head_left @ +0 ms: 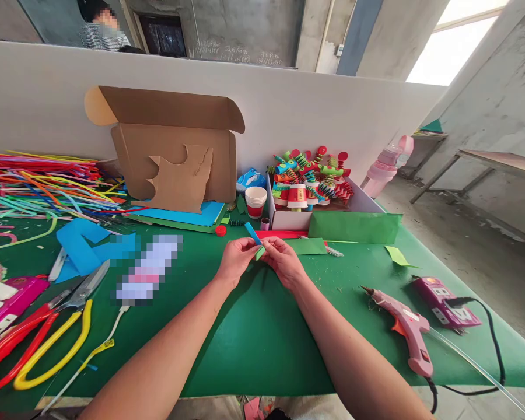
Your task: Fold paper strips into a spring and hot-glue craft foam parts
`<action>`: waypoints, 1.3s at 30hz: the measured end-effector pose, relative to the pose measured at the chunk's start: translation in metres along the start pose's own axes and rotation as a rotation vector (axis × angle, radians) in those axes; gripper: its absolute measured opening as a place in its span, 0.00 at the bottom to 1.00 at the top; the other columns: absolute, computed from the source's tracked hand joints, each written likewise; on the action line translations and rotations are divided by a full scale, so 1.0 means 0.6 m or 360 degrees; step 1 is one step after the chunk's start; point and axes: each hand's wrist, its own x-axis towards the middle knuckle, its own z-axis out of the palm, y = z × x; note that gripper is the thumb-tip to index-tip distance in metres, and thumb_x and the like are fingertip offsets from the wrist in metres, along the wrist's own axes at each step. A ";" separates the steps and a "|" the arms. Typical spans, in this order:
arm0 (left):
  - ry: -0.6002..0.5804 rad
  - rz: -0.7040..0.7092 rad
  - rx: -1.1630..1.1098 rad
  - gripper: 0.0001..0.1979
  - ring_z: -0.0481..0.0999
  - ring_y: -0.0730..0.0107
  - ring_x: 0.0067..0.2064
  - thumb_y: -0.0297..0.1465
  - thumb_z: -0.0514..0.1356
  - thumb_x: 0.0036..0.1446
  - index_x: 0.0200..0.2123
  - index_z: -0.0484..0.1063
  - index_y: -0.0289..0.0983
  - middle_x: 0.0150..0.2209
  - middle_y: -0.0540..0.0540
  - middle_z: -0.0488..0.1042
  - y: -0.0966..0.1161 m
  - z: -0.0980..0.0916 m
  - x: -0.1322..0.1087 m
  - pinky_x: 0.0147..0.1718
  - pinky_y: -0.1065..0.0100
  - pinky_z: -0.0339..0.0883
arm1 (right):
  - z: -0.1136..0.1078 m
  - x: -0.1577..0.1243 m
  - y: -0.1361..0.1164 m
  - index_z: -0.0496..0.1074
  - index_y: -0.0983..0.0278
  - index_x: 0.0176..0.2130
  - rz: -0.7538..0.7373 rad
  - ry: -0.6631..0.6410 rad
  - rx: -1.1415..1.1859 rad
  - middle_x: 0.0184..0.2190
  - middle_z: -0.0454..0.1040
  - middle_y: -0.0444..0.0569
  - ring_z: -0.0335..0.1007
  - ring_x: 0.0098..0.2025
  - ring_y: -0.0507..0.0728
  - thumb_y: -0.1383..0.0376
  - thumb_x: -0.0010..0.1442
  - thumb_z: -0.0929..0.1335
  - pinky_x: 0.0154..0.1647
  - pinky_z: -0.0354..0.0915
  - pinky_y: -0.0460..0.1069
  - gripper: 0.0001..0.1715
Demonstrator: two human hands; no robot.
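My left hand [237, 261] and my right hand [284, 259] meet above the green table, thumbs and fingers pinched. Between them are a blue paper strip [252, 233], slanting up, and a small green paper strip [259, 252] below it. The strips touch or cross at my fingertips; how they join is hidden. Just beyond the hands stand a red-and-white paper cup [256, 201] and a small pinkish roll [265, 223]. A red bottle cap [220, 231] lies to the left of the roll, and a folded green paper piece [308, 246] is by my right hand.
A pink glue gun [405, 326] and a purple power strip [446, 303] with cords lie at right. Scissors [65, 326], blue paper [81, 251] and pipe cleaners [39, 181] occupy the left. Behind are an open cardboard box [179, 140] and a white box [291, 220] of paper-cup figures.
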 end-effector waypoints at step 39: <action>-0.0044 -0.0012 -0.0054 0.18 0.73 0.70 0.25 0.41 0.74 0.32 0.23 0.78 0.33 0.23 0.46 0.77 0.003 0.003 -0.004 0.30 0.67 0.69 | 0.001 0.001 0.001 0.76 0.63 0.27 -0.0047 0.0054 -0.0149 0.24 0.76 0.44 0.71 0.25 0.50 0.53 0.36 0.80 0.34 0.68 0.48 0.22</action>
